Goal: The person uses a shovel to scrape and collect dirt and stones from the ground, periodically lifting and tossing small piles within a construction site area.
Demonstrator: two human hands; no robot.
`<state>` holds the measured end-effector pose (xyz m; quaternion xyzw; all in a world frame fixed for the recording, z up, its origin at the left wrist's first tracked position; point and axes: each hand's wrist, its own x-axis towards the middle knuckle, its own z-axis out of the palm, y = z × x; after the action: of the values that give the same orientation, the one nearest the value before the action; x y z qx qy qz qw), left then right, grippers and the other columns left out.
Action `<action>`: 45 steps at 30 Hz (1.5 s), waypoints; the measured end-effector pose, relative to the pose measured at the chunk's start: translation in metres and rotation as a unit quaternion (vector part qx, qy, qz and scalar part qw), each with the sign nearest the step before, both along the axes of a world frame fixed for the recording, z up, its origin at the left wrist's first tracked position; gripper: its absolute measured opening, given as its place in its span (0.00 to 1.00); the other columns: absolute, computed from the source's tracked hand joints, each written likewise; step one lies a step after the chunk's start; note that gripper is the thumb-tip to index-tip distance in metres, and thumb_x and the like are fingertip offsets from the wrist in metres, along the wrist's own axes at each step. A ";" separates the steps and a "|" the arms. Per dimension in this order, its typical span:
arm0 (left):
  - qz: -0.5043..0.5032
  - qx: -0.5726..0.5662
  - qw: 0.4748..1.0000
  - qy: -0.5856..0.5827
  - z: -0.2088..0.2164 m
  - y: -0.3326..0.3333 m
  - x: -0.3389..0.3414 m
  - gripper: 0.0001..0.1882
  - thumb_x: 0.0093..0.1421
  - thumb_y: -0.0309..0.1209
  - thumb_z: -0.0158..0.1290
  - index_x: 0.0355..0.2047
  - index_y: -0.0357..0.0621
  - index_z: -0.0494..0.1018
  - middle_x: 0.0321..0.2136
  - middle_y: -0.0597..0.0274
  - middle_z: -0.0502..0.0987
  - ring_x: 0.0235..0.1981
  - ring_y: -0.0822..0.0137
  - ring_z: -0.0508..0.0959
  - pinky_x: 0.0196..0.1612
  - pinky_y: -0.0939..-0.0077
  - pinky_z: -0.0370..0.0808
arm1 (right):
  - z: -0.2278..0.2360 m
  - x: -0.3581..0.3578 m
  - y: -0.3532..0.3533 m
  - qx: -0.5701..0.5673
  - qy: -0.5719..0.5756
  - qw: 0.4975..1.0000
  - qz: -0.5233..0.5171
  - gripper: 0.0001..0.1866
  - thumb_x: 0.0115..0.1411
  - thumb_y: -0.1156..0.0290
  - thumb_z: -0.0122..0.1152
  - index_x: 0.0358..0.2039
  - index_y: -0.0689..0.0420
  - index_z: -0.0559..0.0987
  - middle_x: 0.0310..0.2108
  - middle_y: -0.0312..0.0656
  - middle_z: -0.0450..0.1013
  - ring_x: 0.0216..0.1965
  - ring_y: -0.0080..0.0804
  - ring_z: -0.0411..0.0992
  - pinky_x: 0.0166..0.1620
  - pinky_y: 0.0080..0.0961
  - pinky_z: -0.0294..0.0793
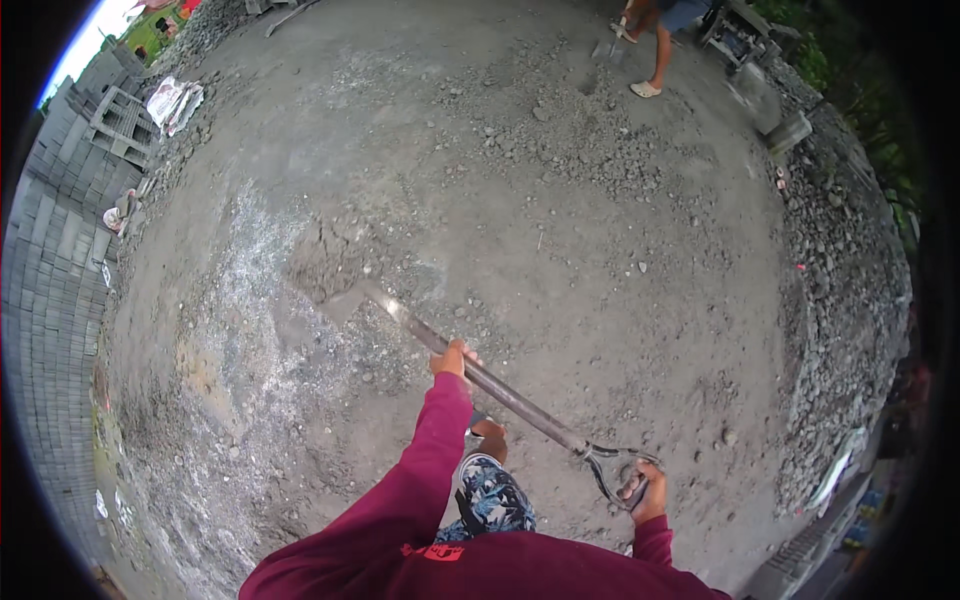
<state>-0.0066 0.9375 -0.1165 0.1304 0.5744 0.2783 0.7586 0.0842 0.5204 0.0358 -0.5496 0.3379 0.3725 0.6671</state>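
A shovel (520, 402) slants across the middle of the head view, its blade toward the far left and its handle end toward me at the right. My left hand (453, 360) is wrapped round the shaft about midway along. At the D-shaped grip my right hand (648, 487) is closed on the handle. The blade (345, 303) lies low at the ground, against a small mound of loose grey soil (335, 258); its front edge is hidden by the soil. Pale powdery patches (240, 270) spread over the ground around the blade.
Stacked grey concrete blocks (50, 270) line the left side, with a white sack (174, 104) near them. A gravel heap (850, 270) runs along the right. At the far right, another person's leg (662, 60) stands beside a second shovel (607, 48). Loose stones (560, 140) dot the ground.
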 end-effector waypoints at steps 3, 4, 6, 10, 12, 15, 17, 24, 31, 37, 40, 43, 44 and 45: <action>-0.152 0.230 0.961 -0.006 0.078 0.062 0.127 0.14 0.55 0.30 0.55 0.33 0.33 0.65 0.21 0.55 0.73 0.16 0.62 0.74 0.19 0.69 0.74 | 0.066 -0.010 0.101 0.090 -0.019 0.994 -0.057 0.10 0.53 0.64 0.62 0.32 0.55 0.75 0.11 0.34 0.64 0.11 0.29 0.62 0.23 0.29 0.67; -0.180 0.242 0.953 0.016 0.092 0.084 0.157 0.17 0.57 0.33 0.54 0.34 0.30 0.65 0.21 0.54 0.73 0.16 0.62 0.75 0.20 0.68 0.76 | 0.082 -0.015 0.138 0.110 -0.011 0.992 -0.059 0.12 0.54 0.64 0.62 0.34 0.56 0.75 0.12 0.33 0.65 0.12 0.29 0.63 0.26 0.30 0.68; -0.230 0.192 0.952 0.054 0.106 0.085 0.181 0.18 0.59 0.36 0.51 0.35 0.29 0.65 0.21 0.53 0.73 0.16 0.60 0.75 0.20 0.63 0.77 | 0.098 -0.028 0.186 0.151 -0.034 0.978 -0.143 0.13 0.55 0.64 0.62 0.37 0.57 0.76 0.13 0.33 0.65 0.13 0.28 0.63 0.29 0.31 0.69; -0.178 0.087 0.980 0.004 0.068 0.039 0.141 0.18 0.59 0.35 0.48 0.37 0.27 0.64 0.20 0.50 0.73 0.17 0.58 0.76 0.20 0.57 0.77 | 0.170 -0.031 0.150 0.141 -0.112 0.983 -0.034 0.14 0.55 0.66 0.61 0.38 0.61 0.75 0.15 0.34 0.66 0.15 0.27 0.64 0.25 0.27 0.69; -0.134 0.033 0.990 0.032 0.029 -0.039 0.095 0.21 0.61 0.38 0.47 0.36 0.24 0.65 0.18 0.45 0.76 0.16 0.56 0.78 0.23 0.62 0.78 | 0.169 -0.014 0.090 0.101 -0.106 0.988 0.050 0.13 0.54 0.69 0.60 0.38 0.62 0.75 0.15 0.35 0.66 0.16 0.27 0.65 0.23 0.25 0.68; -0.056 -0.088 0.989 0.108 -0.051 -0.125 -0.034 0.18 0.60 0.35 0.47 0.42 0.30 0.63 0.24 0.48 0.75 0.22 0.55 0.78 0.26 0.55 0.78 | 0.153 -0.023 0.067 0.043 -0.020 0.987 0.151 0.13 0.52 0.73 0.59 0.38 0.65 0.75 0.15 0.36 0.66 0.16 0.28 0.66 0.21 0.26 0.68; -0.036 -0.112 0.992 0.050 -0.103 -0.151 -0.158 0.16 0.60 0.36 0.48 0.39 0.33 0.66 0.24 0.52 0.75 0.22 0.58 0.78 0.26 0.60 0.78 | 0.145 -0.061 0.094 0.021 0.004 0.972 0.233 0.14 0.51 0.75 0.59 0.38 0.66 0.74 0.15 0.37 0.65 0.16 0.29 0.66 0.21 0.28 0.68; 0.265 -0.210 0.937 0.087 -0.059 -0.245 -0.283 0.19 0.56 0.36 0.51 0.40 0.31 0.66 0.25 0.53 0.73 0.23 0.58 0.78 0.26 0.60 0.78 | 0.117 -0.131 0.124 -0.023 0.041 0.874 0.483 0.22 0.50 0.78 0.59 0.47 0.67 0.69 0.15 0.38 0.64 0.14 0.30 0.65 0.21 0.32 0.70; 0.500 -0.165 0.850 0.004 -0.063 -0.183 -0.319 0.15 0.54 0.34 0.48 0.29 0.30 0.69 0.19 0.50 0.74 0.17 0.54 0.76 0.21 0.57 0.76 | 0.073 -0.170 0.214 0.060 0.053 0.771 0.632 0.25 0.55 0.70 0.56 0.54 0.60 0.67 0.13 0.34 0.62 0.12 0.30 0.63 0.21 0.32 0.67; 0.527 -0.172 0.831 0.040 -0.091 -0.113 -0.364 0.12 0.53 0.33 0.52 0.32 0.36 0.67 0.21 0.54 0.72 0.21 0.59 0.75 0.23 0.61 0.77 | -0.016 -0.256 0.316 0.067 0.138 0.763 0.628 0.05 0.56 0.72 0.55 0.25 0.54 0.70 0.12 0.34 0.60 0.12 0.28 0.62 0.21 0.30 0.67; 0.584 -0.072 0.809 -0.005 -0.111 -0.103 -0.410 0.13 0.54 0.36 0.49 0.28 0.35 0.70 0.19 0.53 0.74 0.18 0.56 0.76 0.20 0.60 0.75 | -0.069 -0.353 0.343 0.020 0.147 0.781 0.607 0.05 0.54 0.74 0.57 0.26 0.54 0.70 0.13 0.33 0.60 0.11 0.27 0.61 0.18 0.26 0.65; 0.588 -0.059 0.799 -0.109 -0.113 -0.101 -0.405 0.12 0.55 0.35 0.49 0.29 0.37 0.70 0.18 0.55 0.73 0.17 0.57 0.74 0.19 0.61 0.74 | -0.074 -0.366 0.354 -0.006 0.082 0.762 0.642 0.05 0.53 0.76 0.58 0.28 0.54 0.70 0.13 0.32 0.60 0.11 0.26 0.61 0.15 0.24 0.63; 0.576 -0.086 0.809 -0.085 -0.109 -0.086 -0.423 0.11 0.55 0.35 0.49 0.28 0.37 0.70 0.18 0.55 0.73 0.17 0.57 0.74 0.19 0.61 0.73 | -0.072 -0.380 0.365 0.018 0.083 0.758 0.646 0.06 0.53 0.76 0.58 0.29 0.54 0.70 0.13 0.32 0.60 0.11 0.26 0.61 0.15 0.25 0.63; 0.564 -0.114 0.816 -0.061 -0.103 -0.078 -0.432 0.11 0.55 0.35 0.49 0.28 0.37 0.70 0.18 0.55 0.73 0.17 0.57 0.74 0.19 0.61 0.73 | -0.064 -0.387 0.371 0.040 0.085 0.753 0.651 0.06 0.53 0.76 0.58 0.30 0.55 0.70 0.13 0.32 0.60 0.11 0.26 0.61 0.16 0.25 0.64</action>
<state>-0.4381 0.8600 -0.2196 -0.3205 0.5279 0.5973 0.5117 -0.3028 0.8915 -0.0280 -0.5756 -0.0611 0.7751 0.2532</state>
